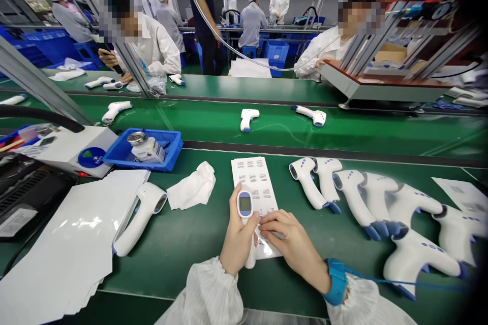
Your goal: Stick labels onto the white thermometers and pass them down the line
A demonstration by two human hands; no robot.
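My left hand [237,241] is wrapped round a white infrared thermometer [244,205], its small grey screen facing me and its handle pointing down. Just to its right, the fingers of my right hand [293,237] are drawn together over a sheet of printed labels [249,168], close to the thermometer's handle. Whatever these fingertips pinch, if anything, is too small to make out. The label sheet lies under both hands on the green bench. A blue wrist strap [336,280] with a cord circles my right wrist.
More thermometers [353,198] lie grouped at the right, and another thermometer [139,218] rests beside stacked white sheets [72,244]. A crumpled white cloth [192,186] and a blue tray [175,150] with a bottle are nearby. Beyond runs a green conveyor belt [198,119]; co-workers sit opposite.
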